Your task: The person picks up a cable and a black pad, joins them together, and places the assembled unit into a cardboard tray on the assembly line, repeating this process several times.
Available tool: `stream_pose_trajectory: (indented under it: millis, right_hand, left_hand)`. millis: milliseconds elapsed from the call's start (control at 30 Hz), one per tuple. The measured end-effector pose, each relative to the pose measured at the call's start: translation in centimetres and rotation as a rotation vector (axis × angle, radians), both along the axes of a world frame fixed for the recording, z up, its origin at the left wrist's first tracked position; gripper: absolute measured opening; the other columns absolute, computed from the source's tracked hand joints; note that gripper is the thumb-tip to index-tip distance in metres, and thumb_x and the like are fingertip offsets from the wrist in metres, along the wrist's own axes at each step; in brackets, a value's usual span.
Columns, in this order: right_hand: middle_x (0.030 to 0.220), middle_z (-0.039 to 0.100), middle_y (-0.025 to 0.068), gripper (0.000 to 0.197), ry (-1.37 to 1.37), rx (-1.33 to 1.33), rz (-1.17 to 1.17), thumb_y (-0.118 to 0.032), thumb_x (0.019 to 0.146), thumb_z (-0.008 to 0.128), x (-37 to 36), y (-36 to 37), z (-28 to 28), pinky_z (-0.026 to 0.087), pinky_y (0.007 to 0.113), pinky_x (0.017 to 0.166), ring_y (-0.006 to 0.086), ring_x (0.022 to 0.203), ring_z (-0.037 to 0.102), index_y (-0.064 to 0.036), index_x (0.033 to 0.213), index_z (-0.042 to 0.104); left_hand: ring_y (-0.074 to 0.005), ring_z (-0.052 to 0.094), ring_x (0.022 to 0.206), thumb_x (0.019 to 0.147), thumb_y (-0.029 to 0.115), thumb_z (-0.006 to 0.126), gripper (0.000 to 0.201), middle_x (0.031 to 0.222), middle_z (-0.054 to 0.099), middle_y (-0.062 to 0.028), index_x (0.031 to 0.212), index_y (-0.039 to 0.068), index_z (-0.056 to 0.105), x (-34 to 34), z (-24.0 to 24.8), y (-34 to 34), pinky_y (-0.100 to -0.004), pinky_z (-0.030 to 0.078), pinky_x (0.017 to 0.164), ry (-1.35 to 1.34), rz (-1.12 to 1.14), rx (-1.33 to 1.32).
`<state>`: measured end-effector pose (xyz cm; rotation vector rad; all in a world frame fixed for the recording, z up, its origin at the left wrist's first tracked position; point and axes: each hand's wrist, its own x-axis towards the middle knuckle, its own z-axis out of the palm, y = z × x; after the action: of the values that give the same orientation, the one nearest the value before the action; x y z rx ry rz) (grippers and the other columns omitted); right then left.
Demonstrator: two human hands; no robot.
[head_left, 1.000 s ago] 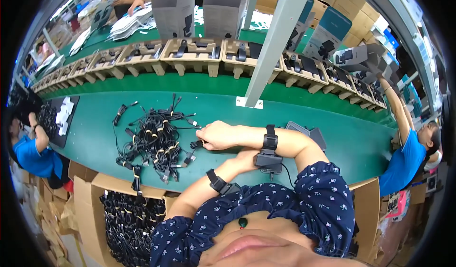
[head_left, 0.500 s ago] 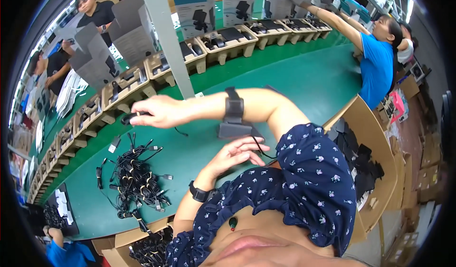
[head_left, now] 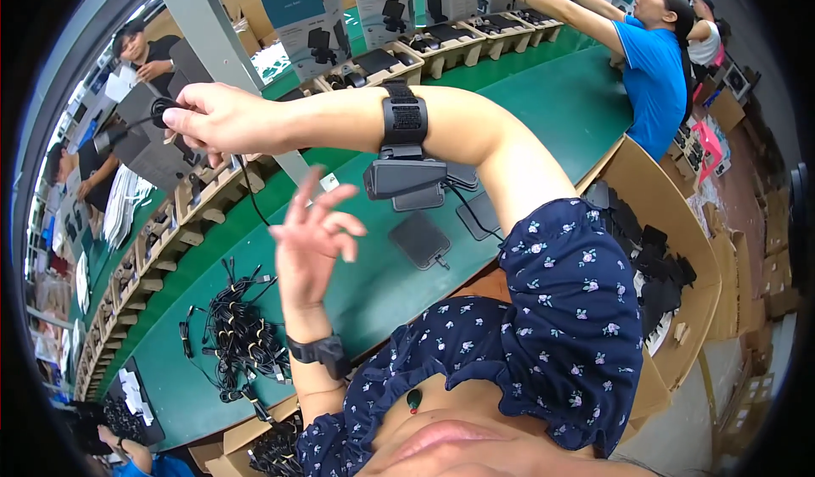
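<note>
Green surface: a long bench top runs beneath both hands and away to the upper right.
Right hand: extended across the view to the upper left, fingers pinched shut on a small black plug; a thin black cable hangs down from it.
Left hand: raised below and just right of the right hand, fingers spread, holding nothing.
Cable heap: a tangle of black cables on the bench, below and left of the left hand, well apart from it.
Flat pads: dark grey squares lie on the bench just right of the left hand, under the right forearm.
Wrist devices: a black strap with a grey box hanging under the right forearm; a black band on the left wrist.
Cardboard trays: a row along the far edge of the bench, beyond the right hand.
Room: a grey post rises behind the right hand; a person in a blue shirt stands far right; an open cardboard box of black parts sits right of the elbow.
Hard to make out: the plug's end is mostly covered by the fingers; tray contents are too small to tell; the fisheye rim cuts off all edges.
</note>
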<state>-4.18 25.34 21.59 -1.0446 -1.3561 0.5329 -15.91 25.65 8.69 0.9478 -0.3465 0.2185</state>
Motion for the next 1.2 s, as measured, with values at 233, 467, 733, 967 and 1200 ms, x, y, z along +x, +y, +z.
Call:
stream_pose_trajectory:
  millis: [233, 467, 733, 967, 1200]
  right_hand:
    - [0.077, 0.059, 0.0106, 0.033, -0.168, 0.013, 0.099, -0.033, 0.091, 0.048, -2.5, -0.9, -4.8, 0.048, 0.032, 0.057, 0.0175, 0.064, 0.060, -0.0003, 0.095, 0.050]
    - [0.104, 0.054, 0.0162, 0.030, -0.869, -0.072, -0.200, -0.031, 0.086, 0.054, -1.3, -3.4, -14.8, 0.046, 0.040, 0.074, 0.0321, 0.094, 0.052, -0.0066, 0.103, 0.055]
    - [0.104, 0.057, 0.0159, 0.052, -1.002, -0.448, -0.201, -0.003, 0.074, 0.057, -0.1, -8.6, -14.3, 0.051, 0.040, 0.073, 0.0322, 0.094, 0.059, -0.0167, 0.123, 0.048]
    - [0.089, 0.064, 0.0110, 0.024, -1.206, -0.411, -0.644, -0.026, 0.085, 0.056, 5.6, -8.9, -11.1, 0.051, 0.037, 0.068, 0.0281, 0.081, 0.063, -0.0088, 0.101, 0.061]
    - [0.086, 0.064, 0.0128, 0.024, -1.187, -0.037, -0.966, -0.026, 0.085, 0.054, 12.7, 1.5, -7.7, 0.049, 0.040, 0.067, 0.0315, 0.082, 0.061, -0.0066, 0.096, 0.061]
  left_hand:
    - [-0.0079, 0.042, 0.062, 0.095, 0.035, 0.043, 0.036, 0.102, 0.056, -0.0059, 0.117, 0.007, 0.046, -2.9, -1.7, 6.3, -0.0201, 0.039, 0.052, -0.181, 0.451, -0.287]
    - [-0.0122, 0.058, 0.083, 0.084, 0.002, 0.058, 0.019, 0.098, 0.058, -0.0047, 0.101, 0.006, 0.054, -2.1, -7.7, 4.0, -0.0236, 0.049, 0.072, 0.276, 0.727, -0.056]
    - [-0.0221, 0.058, 0.101, 0.087, 0.004, 0.054, 0.036, 0.118, 0.053, -0.0144, 0.121, -0.001, 0.045, -1.3, -8.5, 2.1, -0.0305, 0.049, 0.086, 0.285, 0.447, -0.004]
    - [-0.0214, 0.061, 0.088, 0.089, 0.005, 0.047, 0.030, 0.118, 0.051, -0.0150, 0.119, 0.001, 0.044, -2.1, -11.2, 3.1, -0.0268, 0.050, 0.070, 0.424, 0.676, 0.214]
    - [-0.0134, 0.059, 0.076, 0.087, -0.004, 0.044, 0.024, 0.106, 0.054, -0.0109, 0.110, 0.001, 0.049, -2.5, -15.1, 5.0, -0.0224, 0.048, 0.060, 0.500, 0.785, 0.329]
